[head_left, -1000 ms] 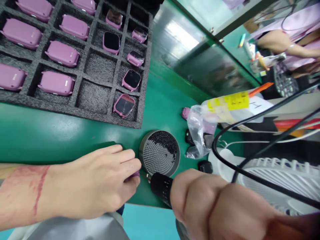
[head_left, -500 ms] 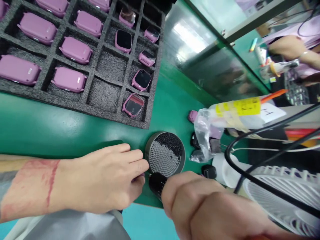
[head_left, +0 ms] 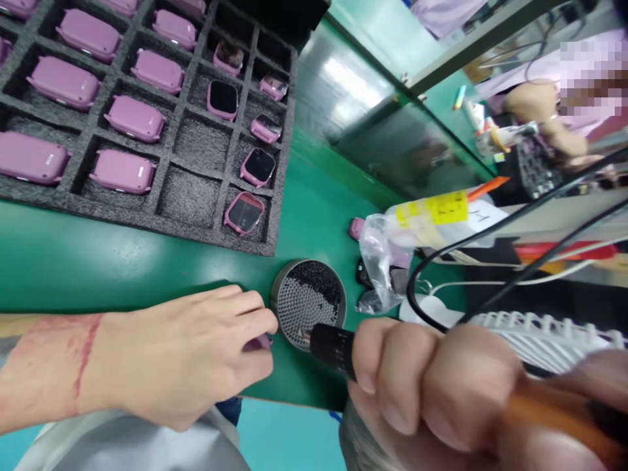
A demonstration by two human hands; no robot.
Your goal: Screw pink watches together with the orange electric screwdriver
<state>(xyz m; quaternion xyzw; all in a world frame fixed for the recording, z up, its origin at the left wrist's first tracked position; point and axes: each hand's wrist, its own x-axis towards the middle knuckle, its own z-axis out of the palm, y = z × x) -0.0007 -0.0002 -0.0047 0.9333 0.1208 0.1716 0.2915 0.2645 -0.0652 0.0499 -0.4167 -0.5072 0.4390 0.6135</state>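
My left hand point(head_left: 201, 360) is closed on a purple watch case point(head_left: 259, 343), most of which is hidden under the fingers. It rests low over the green table, just left of a round screw dish point(head_left: 275, 296). Small black screws point(head_left: 318, 278) cover the far side of the dish's perforated plate. My right hand point(head_left: 422, 386) is wrapped round an electric screwdriver point(head_left: 331, 347) with a black nose and an orange body. The tip of the screwdriver is over the near right part of the dish; whether it touches the plate I cannot tell.
A black foam tray point(head_left: 118, 219) holds several purple watch cases, some with screens. To the right lie a clear plastic bag point(head_left: 377, 261), a yellow-labelled bottle point(head_left: 432, 210), black cables point(head_left: 426, 265) and a white slatted thing point(head_left: 534, 333). Beyond a clear panel is another person's hand point(head_left: 532, 101).
My right hand has brought the screwdriver up and its tip over the screw dish, from beside the watch case. My left hand still holds the case. The whole view has shifted slightly.
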